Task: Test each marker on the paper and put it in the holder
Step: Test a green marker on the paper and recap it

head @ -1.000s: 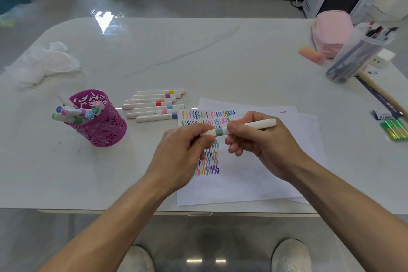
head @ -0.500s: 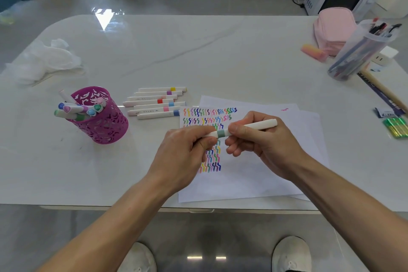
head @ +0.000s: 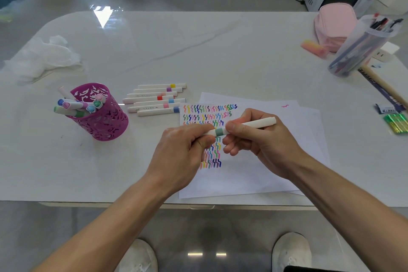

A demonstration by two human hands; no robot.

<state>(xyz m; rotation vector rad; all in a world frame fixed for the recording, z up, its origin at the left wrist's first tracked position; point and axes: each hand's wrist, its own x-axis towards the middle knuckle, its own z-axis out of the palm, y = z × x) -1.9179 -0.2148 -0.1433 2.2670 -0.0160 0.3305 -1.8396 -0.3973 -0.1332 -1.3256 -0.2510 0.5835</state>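
Observation:
A white marker with a grey-green band (head: 254,125) is held level above the paper (head: 254,174). My right hand (head: 258,143) grips its barrel. My left hand (head: 183,152) pinches its left end, the cap end, which the fingers hide. The paper carries rows of coloured squiggles (head: 207,115). Left of the paper, several white markers (head: 154,99) with coloured bands lie side by side. Further left stands the purple cut-out holder (head: 103,117) with several markers in it.
A crumpled white tissue (head: 44,57) lies at the far left. At the right are a pink pouch (head: 335,26), a clear cup of pens (head: 362,48), an orange-pink eraser (head: 314,48), a wooden stick (head: 384,86) and green packets (head: 396,123). The table's front edge is just below the paper.
Both hands keep the same hold on the marker over the paper. Only the head camera has shifted slightly.

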